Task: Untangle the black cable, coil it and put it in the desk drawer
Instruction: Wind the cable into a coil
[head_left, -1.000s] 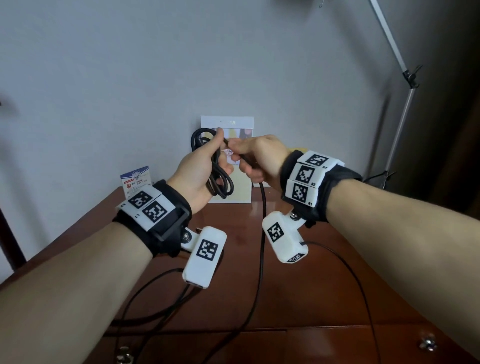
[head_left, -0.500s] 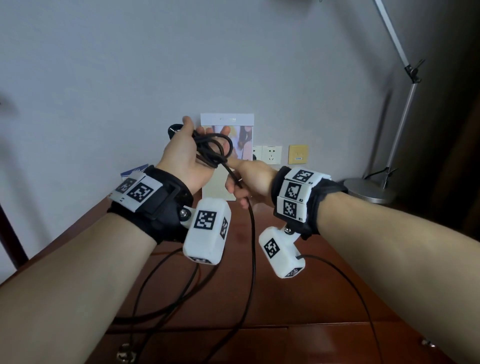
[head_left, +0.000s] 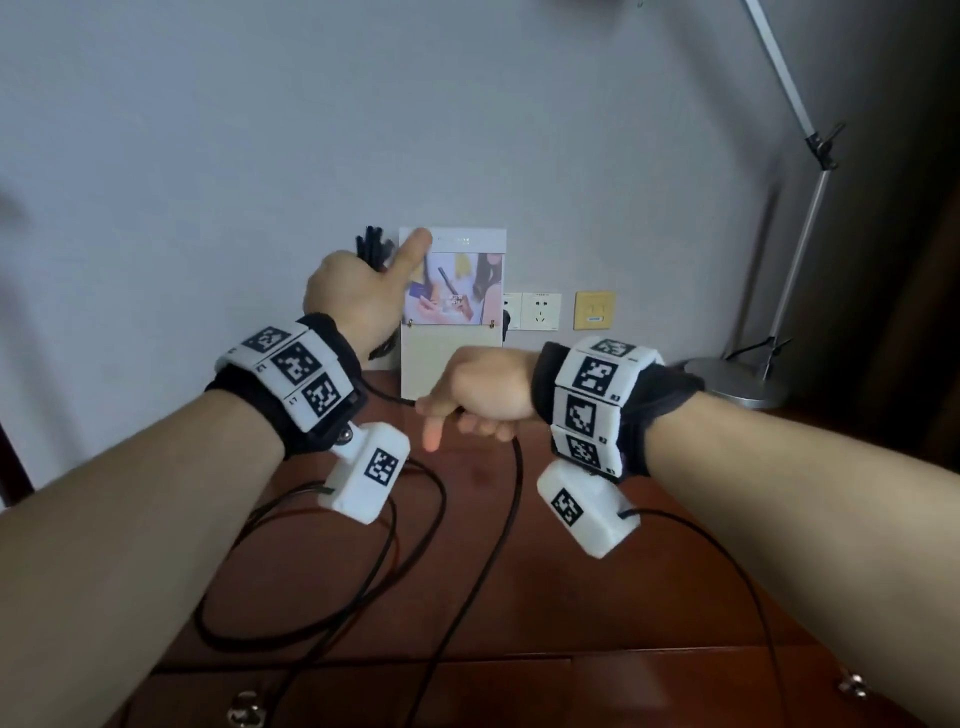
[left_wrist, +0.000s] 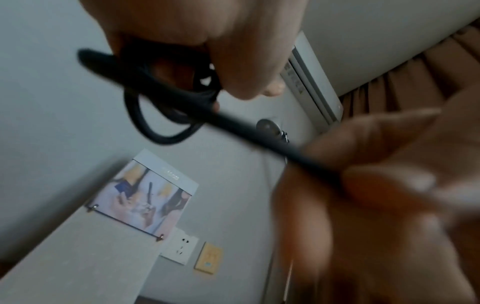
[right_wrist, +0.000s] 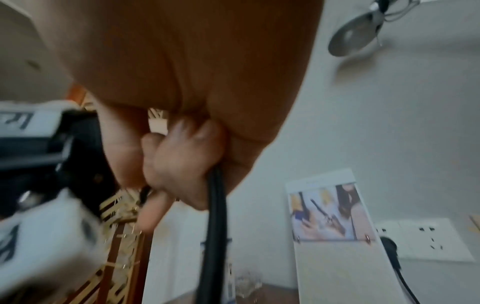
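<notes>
My left hand is raised in front of the wall, thumb sticking out, and grips several coiled loops of the black cable. The loops hang under its curled fingers in the left wrist view. One strand runs from there to my right hand, which is lower, just above the desk, with its fingers curled round the cable. The rest of the cable drops from that hand across the desk top and over the front edge. The drawer fronts below stand closed.
A picture card stand leans on the wall behind my hands. Wall sockets and a yellow plate are beside it. A lamp base sits at the back right. Thin black wires loop on the desk. Metal knobs mark the drawers.
My left hand has lifted and turned left with the coil. My right hand has dropped lower and to the right, drawing a strand out between the hands.
</notes>
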